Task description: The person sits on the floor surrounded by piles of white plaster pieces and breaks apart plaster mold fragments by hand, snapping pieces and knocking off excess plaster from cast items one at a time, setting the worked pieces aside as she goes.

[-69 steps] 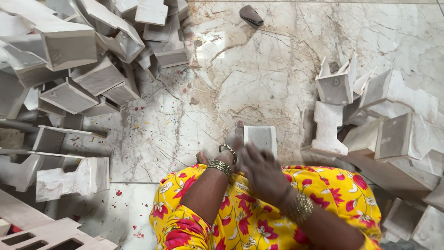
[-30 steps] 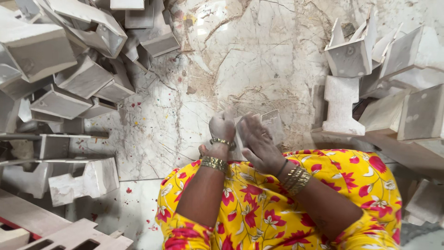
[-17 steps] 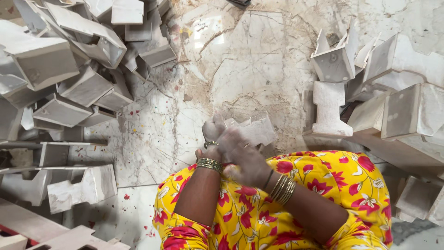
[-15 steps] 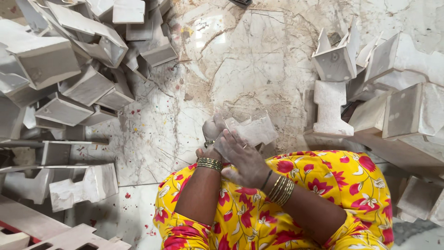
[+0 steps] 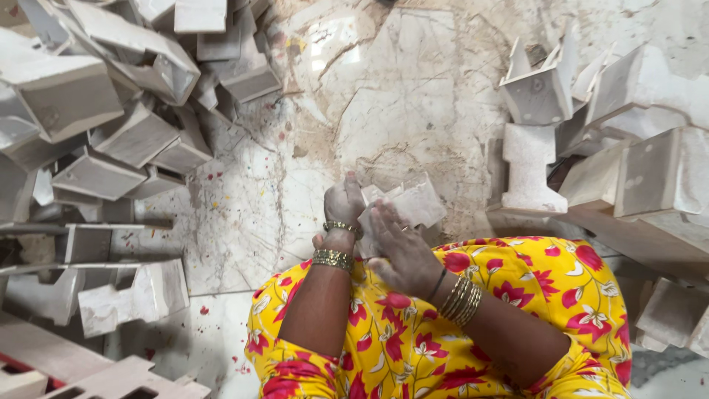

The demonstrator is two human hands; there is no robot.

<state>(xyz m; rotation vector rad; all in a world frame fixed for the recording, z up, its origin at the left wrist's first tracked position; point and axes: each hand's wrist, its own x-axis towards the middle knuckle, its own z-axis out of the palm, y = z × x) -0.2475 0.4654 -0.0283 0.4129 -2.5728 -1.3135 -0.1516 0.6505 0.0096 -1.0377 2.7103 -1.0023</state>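
Note:
I hold a small white plaster piece (image 5: 415, 202), a flat-sided box-like mould, just above my lap. My left hand (image 5: 343, 205) grips its left end, fingers curled around it. My right hand (image 5: 399, 247) lies flat against its near face with the fingers spread over it. Both wrists wear gold bangles. My lap is covered by yellow cloth with red flowers (image 5: 413, 340). The lower part of the piece is hidden behind my hands.
A heap of white box-shaped moulds (image 5: 96, 96) fills the left side. More white moulds (image 5: 539, 96) and wooden boards (image 5: 628, 236) stand at the right. A veined marble floor (image 5: 384, 96) lies in front. White moulds lie on a pale wooden rack (image 5: 88, 369) at lower left.
My hands lifted the white piece off the floor, brought it close and turned it; the right hand moved from its top to flat against its near face.

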